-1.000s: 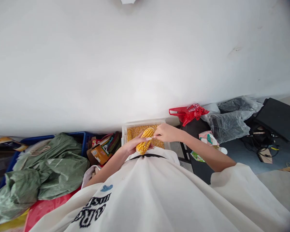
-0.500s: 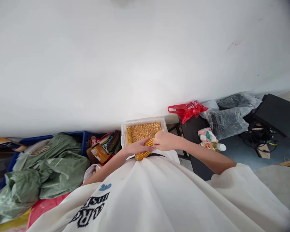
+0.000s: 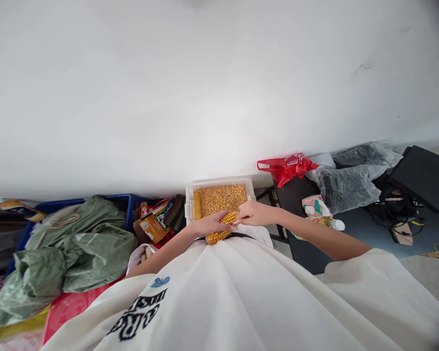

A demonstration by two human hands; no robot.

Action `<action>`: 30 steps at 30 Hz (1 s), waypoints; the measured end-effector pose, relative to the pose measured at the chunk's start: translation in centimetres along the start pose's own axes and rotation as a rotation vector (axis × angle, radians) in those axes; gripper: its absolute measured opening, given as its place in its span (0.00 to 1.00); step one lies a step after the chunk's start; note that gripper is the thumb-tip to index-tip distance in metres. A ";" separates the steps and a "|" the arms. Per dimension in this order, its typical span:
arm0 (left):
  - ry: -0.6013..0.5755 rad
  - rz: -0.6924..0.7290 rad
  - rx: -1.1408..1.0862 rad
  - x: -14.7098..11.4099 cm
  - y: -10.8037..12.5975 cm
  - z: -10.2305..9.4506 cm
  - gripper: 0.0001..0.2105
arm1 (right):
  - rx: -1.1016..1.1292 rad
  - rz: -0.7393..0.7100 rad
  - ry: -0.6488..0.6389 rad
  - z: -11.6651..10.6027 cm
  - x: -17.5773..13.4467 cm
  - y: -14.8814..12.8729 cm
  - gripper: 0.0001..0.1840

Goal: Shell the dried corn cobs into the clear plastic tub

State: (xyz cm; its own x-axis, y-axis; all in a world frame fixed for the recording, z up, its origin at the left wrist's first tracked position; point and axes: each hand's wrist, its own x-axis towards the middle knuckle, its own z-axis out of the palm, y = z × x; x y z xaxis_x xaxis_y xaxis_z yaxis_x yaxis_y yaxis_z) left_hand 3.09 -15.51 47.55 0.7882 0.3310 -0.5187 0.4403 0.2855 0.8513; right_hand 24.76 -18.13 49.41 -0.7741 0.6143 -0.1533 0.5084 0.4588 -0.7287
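Just in front of my waist, my left hand (image 3: 212,224) is wrapped round a yellow ear of corn (image 3: 218,237), its fingers crossing over the kernels. Corn shows both above and below those fingers. My right hand (image 3: 252,213) is closed, its fingertips against the ear's far right end. What sits inside its curled fingers is too small and hidden to make out. Beyond both hands stands a clear plastic box (image 3: 220,182) with loose corn kernels (image 3: 225,199) spread in it. Another ear of corn (image 3: 197,204) lies along the box's left side.
To the left is a blue crate (image 3: 129,214) with a green cloth-like sheet (image 3: 95,243), beside a carton of packets (image 3: 151,229). On the right, a dark table (image 3: 296,197) bears a red plastic bag (image 3: 287,167), a bottle (image 3: 332,224) and plastic-wrapped items (image 3: 347,187). A white wall rises behind.
My right hand has shifted slightly right, away from the middle of the ear towards its end. The left hand keeps its hold. The whole view has moved a little.
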 end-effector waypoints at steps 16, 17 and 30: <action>-0.021 0.001 -0.577 1.2 -1.9 -0.9 0.27 | 0.119 0.318 0.351 -0.8 -0.9 0.0 0.17; -0.001 -0.003 -0.608 1.5 -2.2 -1.0 0.26 | 0.155 0.357 0.395 -0.8 -0.9 0.1 0.17; 0.009 -0.046 -0.921 5.5 -2.2 -1.8 0.23 | 0.389 0.593 0.740 1.7 0.1 3.5 0.19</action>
State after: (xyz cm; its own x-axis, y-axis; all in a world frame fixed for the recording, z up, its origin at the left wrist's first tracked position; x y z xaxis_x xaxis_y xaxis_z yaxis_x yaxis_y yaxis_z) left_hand 5.65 -12.66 42.73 0.7736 0.3074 -0.5541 -0.0480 0.9003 0.4326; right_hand 25.83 -17.54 45.77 0.0553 0.9771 -0.2052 0.4738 -0.2066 -0.8560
